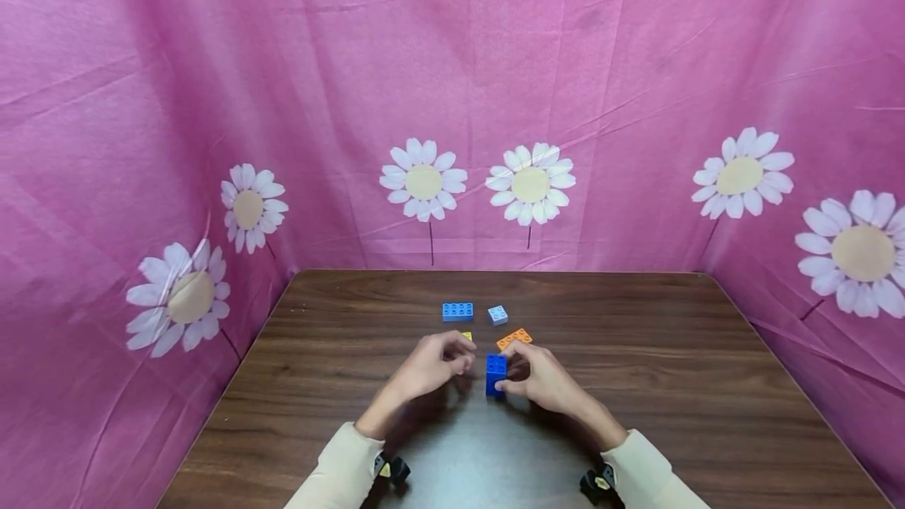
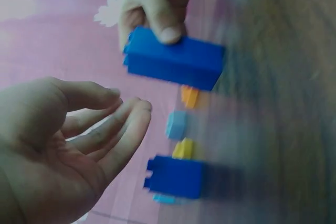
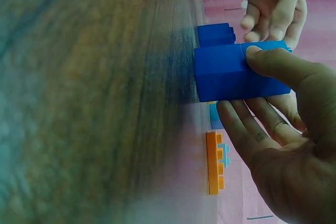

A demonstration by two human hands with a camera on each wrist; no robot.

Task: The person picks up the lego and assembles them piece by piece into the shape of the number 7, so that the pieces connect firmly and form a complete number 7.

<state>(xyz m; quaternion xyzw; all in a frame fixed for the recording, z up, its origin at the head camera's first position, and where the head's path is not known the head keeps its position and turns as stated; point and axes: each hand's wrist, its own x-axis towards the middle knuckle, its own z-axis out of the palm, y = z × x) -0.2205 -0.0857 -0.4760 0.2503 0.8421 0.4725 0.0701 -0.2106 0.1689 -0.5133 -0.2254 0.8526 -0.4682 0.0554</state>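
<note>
My right hand [image 1: 547,379] pinches a tall stack of two dark blue building bricks [image 1: 496,368] between thumb and fingers. The stack stands upright, studs facing up, and a seam crosses it in the right wrist view. My left hand [image 1: 431,366] holds nothing; its fingers bend loosely just left of the stack. Another dark blue brick [image 2: 178,177] stands on the table near the left hand, and in the head view that hand hides it. Just beyond the left fingertips part of a yellow brick [image 1: 467,335] shows. An orange brick [image 1: 514,338] lies right behind the right hand.
Farther back on the brown wooden table [image 1: 339,352] lie a long light blue brick [image 1: 458,313] and a small pale blue one [image 1: 498,316]. A pink curtain [image 1: 467,61] with white daisies hangs round the table's back and sides.
</note>
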